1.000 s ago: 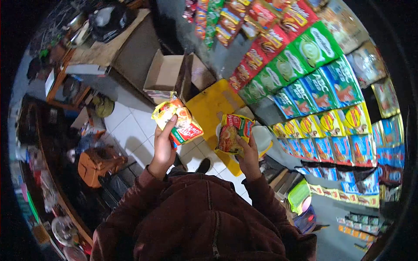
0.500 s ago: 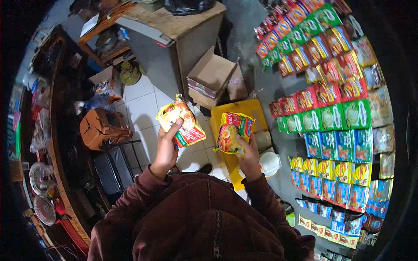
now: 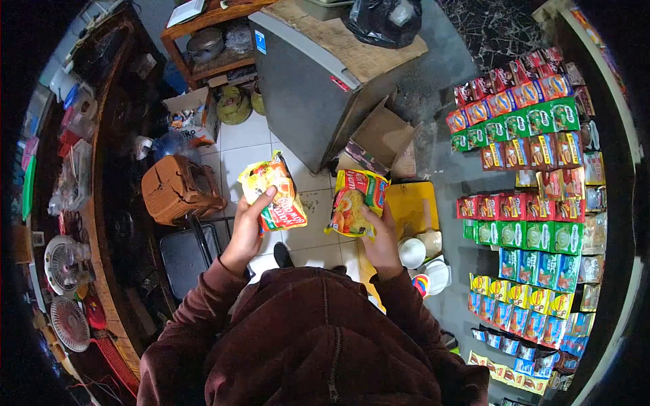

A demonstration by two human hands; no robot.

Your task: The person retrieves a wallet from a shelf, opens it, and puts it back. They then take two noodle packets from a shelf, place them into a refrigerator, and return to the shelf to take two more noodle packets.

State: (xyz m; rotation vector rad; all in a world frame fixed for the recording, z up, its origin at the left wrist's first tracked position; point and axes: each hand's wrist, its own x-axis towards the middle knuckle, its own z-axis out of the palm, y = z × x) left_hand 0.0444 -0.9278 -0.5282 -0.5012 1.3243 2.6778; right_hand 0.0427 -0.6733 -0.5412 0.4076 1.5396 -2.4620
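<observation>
White floor tiles (image 3: pixel 240 139) are seen from above in a crowded small shop. Two instant noodle packets are held up side by side, just apart from each other. The yellow noodle packet (image 3: pixel 272 191) is grasped by the left hand (image 3: pixel 244 230), with the thumb laid on its front and the fingers hidden behind it. The red and green noodle packet (image 3: pixel 357 202) is gripped by the right hand (image 3: pixel 380 240) at its lower right edge, with the fingers closed around it. Beyond the left-hand packet, a brown woven basket (image 3: pixel 179 189) is set on the floor. Beyond the right-hand packet, an open cardboard box (image 3: pixel 382 139) is leaned against a grey cabinet (image 3: pixel 305 88). To the right of the right hand's grip, a yellow board (image 3: pixel 414 206) is laid, and further right rows of hanging sachets (image 3: pixel 535 203) are displayed on the wall.
</observation>
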